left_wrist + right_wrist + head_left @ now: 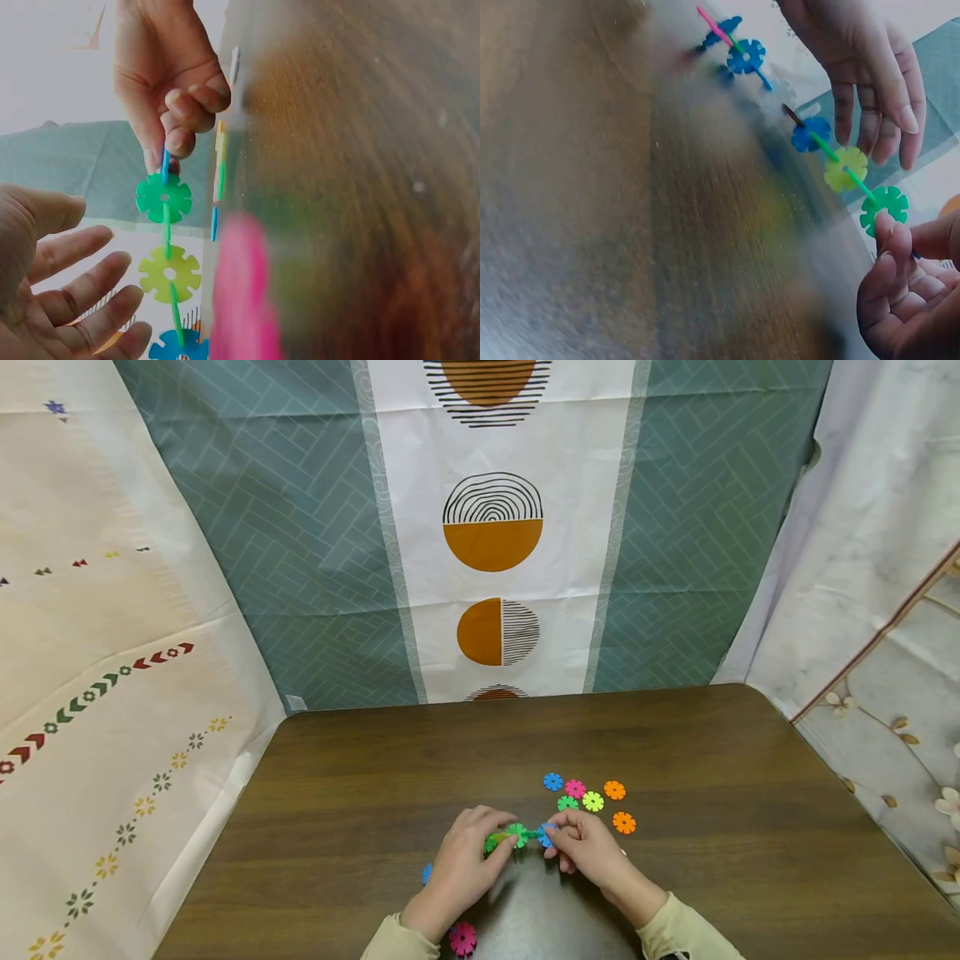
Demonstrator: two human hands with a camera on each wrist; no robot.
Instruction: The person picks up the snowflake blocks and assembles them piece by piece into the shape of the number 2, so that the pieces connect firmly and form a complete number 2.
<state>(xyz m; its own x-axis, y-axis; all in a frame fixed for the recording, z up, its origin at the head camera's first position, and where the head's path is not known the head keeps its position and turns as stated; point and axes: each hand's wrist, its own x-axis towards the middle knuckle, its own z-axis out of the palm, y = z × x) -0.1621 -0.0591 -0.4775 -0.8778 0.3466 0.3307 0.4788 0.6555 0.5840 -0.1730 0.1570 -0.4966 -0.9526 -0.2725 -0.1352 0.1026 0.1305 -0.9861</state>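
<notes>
A chain of slotted plastic snowflake discs runs between the two hands. My right hand (588,847) pinches the blue disc (547,835) at the chain's right end between thumb and fingertips. Linked on from it are a green disc (164,198), another green one seen edge-on, a yellow disc (845,169), and a further green and blue disc (178,346). My left hand (468,852) is beside the chain with loosely spread fingers; in the left wrist view its fingertips stand apart from the discs.
Loose discs lie flat beyond the right hand: blue (552,782), pink (575,788), yellow (592,801), green (567,803) and two orange ones (624,822). Near my left forearm are a pink disc (462,938) and a blue disc (427,873). Patterned cloths hang around the wooden table (337,777).
</notes>
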